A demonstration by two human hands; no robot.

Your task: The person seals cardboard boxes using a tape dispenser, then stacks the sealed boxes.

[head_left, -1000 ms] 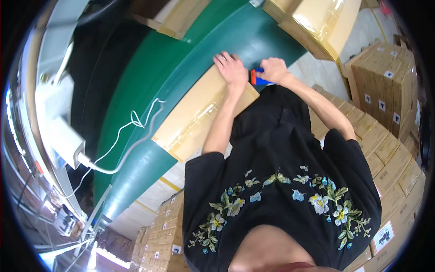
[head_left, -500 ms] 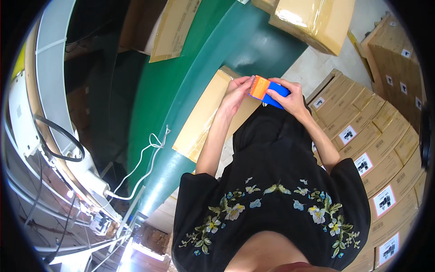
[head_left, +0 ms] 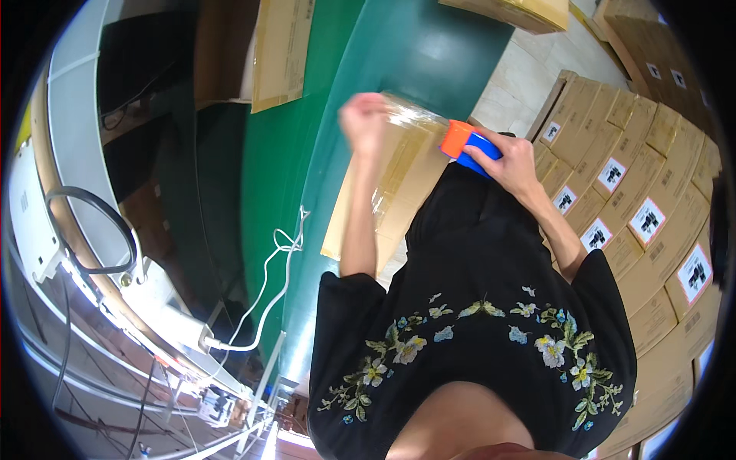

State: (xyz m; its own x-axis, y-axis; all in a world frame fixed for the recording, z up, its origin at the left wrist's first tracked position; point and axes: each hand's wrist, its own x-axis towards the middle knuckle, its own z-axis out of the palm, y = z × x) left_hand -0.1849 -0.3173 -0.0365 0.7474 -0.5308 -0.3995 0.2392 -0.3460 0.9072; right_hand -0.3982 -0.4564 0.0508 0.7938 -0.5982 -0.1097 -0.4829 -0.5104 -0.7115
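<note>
First: What has changed at the hands?

Second: Half a second ago the left hand (head_left: 363,116) was up against the orange end of the tape dispenser (head_left: 461,142); now it stands well apart, to the dispenser's left, and a strip of clear tape (head_left: 418,115) spans the gap.

First: How does each hand grip?

Second: The right hand (head_left: 512,162) is closed round the dispenser's blue body, much as it was then. The left one's fingers are drawn together at the strip's other end (motion blurs them, so the separate fingertips cannot be made out).

First: Where is the carton (head_left: 414,175)?

Second: Below the strip, between the two hands, on the green table (head_left: 437,61), with the left forearm crossing over its left part. A glossy tape band (head_left: 396,169) runs along its top.

First: And around the grip?

Second: Stacked cartons (head_left: 644,184) stand to the right of the right hand, and a white cable (head_left: 234,346) lies left of the left forearm.
</note>
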